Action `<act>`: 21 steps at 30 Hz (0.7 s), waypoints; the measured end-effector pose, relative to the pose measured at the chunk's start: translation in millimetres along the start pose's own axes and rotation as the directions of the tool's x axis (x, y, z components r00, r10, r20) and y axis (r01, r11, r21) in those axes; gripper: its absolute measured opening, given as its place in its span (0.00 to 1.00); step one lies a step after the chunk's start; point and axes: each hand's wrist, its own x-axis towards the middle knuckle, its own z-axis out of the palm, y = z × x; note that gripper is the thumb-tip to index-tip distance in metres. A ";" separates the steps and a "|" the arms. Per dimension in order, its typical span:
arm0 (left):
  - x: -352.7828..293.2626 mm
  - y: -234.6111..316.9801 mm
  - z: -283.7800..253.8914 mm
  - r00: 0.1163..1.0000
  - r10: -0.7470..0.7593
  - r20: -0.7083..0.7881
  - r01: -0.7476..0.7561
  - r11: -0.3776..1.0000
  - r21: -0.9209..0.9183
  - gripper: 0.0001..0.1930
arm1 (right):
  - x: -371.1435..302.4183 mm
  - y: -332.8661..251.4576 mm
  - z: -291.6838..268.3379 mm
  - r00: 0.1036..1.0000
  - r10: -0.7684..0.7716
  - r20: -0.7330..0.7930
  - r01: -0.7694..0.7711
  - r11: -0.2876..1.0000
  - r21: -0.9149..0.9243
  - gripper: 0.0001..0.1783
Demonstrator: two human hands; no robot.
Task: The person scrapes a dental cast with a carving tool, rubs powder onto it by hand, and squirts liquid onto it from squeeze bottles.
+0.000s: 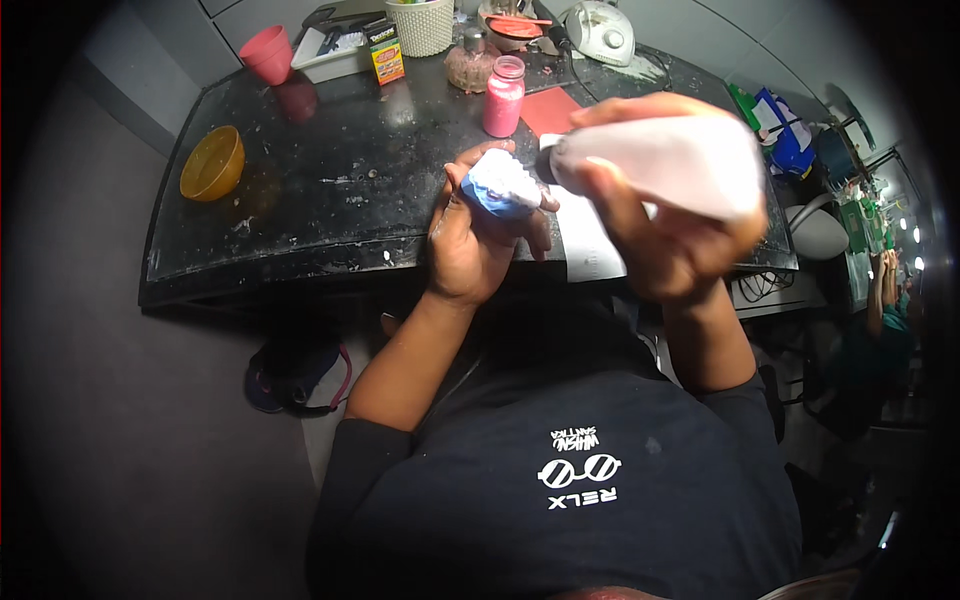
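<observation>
My left hand (pixel 468 258) is closed round a small dental cast (pixel 502 180), blue at its base and white and bumpy on top. Its fingers curl about the sides, and the white face is turned up under bright light. In my right hand (pixel 668 255) is a pale squeeze bottle (pixel 670 155) with a dark cap, tipped on its side. The cap end points left and sits close beside the cast; whether it touches is unclear. The bottle is slightly blurred. Just beyond the cast stands an uncovered jar of pink powder (pixel 504 100).
The black worktop (pixel 330 190) is speckled white. An orange bowl (pixel 212 163) and pink cup (pixel 267 55) stand left. Behind are a white tray (pixel 330 58), small box (pixel 386 55), woven basket (pixel 420 28) and white appliance (pixel 600 35). White paper (pixel 590 245) overhangs the front edge.
</observation>
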 end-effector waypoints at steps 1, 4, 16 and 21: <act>-1.6 1.1 -4.5 0.999 -0.003 0.051 0.002 1.000 0.019 0.28 | 0.9 -11.0 -2.3 0.994 0.060 0.094 -0.049 0.993 -0.109 0.31; 2.6 -1.1 -10.4 0.993 -0.019 0.114 0.010 0.996 0.084 0.28 | 0.8 -22.2 12.4 0.815 0.360 -0.454 0.004 0.780 0.625 0.18; -0.1 2.5 -4.9 0.999 -0.014 0.044 0.009 0.995 0.103 0.30 | 0.1 -24.9 8.4 0.885 0.426 -0.188 -0.310 0.840 0.445 0.29; -1.0 1.8 -2.0 0.999 -0.035 -0.007 0.035 0.997 0.076 0.31 | 9.0 -3.9 4.8 0.999 0.039 -0.025 -0.039 0.999 -0.019 0.24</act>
